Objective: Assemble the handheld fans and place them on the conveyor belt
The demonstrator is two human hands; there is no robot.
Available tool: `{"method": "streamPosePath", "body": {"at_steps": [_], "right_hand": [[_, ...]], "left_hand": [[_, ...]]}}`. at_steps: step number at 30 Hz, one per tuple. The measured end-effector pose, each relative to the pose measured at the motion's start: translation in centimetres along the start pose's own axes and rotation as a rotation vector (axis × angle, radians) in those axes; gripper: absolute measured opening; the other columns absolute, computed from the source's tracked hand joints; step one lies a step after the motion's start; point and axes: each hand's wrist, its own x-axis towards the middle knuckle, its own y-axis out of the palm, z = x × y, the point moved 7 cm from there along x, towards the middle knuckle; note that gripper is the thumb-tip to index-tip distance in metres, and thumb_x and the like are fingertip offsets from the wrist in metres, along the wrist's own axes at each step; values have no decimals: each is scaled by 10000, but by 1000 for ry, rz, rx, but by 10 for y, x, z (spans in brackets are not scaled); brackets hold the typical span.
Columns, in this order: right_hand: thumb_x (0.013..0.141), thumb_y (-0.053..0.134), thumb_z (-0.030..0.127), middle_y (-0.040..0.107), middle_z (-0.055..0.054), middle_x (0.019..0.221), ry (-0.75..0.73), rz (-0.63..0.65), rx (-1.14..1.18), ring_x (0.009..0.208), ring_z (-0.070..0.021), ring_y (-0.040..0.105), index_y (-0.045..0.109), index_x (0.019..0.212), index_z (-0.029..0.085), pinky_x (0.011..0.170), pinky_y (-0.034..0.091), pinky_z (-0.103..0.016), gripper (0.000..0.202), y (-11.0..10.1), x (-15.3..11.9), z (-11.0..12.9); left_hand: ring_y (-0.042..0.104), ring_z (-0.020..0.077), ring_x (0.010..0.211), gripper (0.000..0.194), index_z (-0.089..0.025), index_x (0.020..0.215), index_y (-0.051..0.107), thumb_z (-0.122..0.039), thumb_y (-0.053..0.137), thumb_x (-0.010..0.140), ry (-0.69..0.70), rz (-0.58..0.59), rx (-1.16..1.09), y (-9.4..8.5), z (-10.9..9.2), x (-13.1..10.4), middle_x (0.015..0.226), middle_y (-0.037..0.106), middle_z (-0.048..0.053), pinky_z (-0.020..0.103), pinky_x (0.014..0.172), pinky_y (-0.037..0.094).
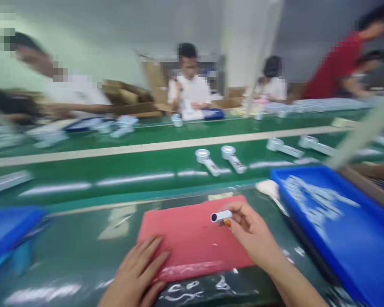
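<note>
On the green workbench (73, 247), the right hand (256, 236) pinches a white tube (223, 215) over a red mat (192, 238), apparently leaving its dark end free, while the left hand (140, 266), spread and gripping nothing, likely steadies the mat.

Gleams as a green tabletop (73, 251); bears a red mat (185, 238), a pale spoon-shaped piece (268, 187) and a blue tray (361, 245).
</note>
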Motion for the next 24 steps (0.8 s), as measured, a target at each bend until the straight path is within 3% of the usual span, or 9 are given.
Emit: {"method": "streamPosePath", "body": {"at_steps": [4, 8, 11, 16, 20, 24], "right_hand": [[863, 646, 511, 723, -93, 1071, -16, 252, -201, 985, -231, 691, 647, 1061, 224, 865, 559, -358, 348, 74, 42, -12], [890, 551, 479, 721, -83, 1022, -111, 452, -515, 934, -235, 684, 673, 1017, 227, 830, 549, -350, 307, 114, 58, -40], [910, 505, 462, 719, -69, 996, -186, 552, -698, 907, -232, 687, 687, 962, 251, 803, 555, -332, 283, 116, 53, -64], [937, 452, 434, 712, -51, 1055, -353, 538, -896, 918, -229, 694, 711, 944, 302, 759, 567, -308, 291, 102, 49, -71], [918, 527, 468, 709, -52, 1130, -374, 625, -990, 1003, -241, 697, 734, 1050, 323, 798, 584, -310, 286, 100, 54, -81], [927, 519, 492, 701, -66, 1136, -365, 648, -983, 1012, -248, 695, 744, 1040, 329, 823, 586, -320, 300, 99, 57, -86]], "left_hand": [[458, 295, 1407, 542, -324, 1483, 445, -505, 518, 977, -149, 188, -101, -15, -7, 3, 1565, 440, 75, 504, 1165, 407], [423, 329, 1430, 550, -296, 1458, 469, -560, 493, 976, -234, 236, -249, -24, -8, 3, 1558, 440, 111, 548, 1188, 359], [414, 306, 1436, 545, -284, 1440, 480, -563, 501, 972, -241, 185, -280, -28, -12, 0, 1557, 437, 108, 507, 1221, 314], [396, 292, 1448, 543, -283, 1432, 479, -571, 496, 973, -251, 177, -286, -24, -13, -2, 1569, 420, 96, 490, 1237, 282], [406, 285, 1442, 532, -282, 1427, 483, -569, 481, 980, -263, 194, -294, -23, -13, -2, 1577, 407, 97, 490, 1233, 288], [413, 272, 1439, 521, -282, 1420, 489, -561, 483, 980, -263, 175, -289, -25, -14, -2, 1572, 415, 87, 468, 1240, 277]]}}
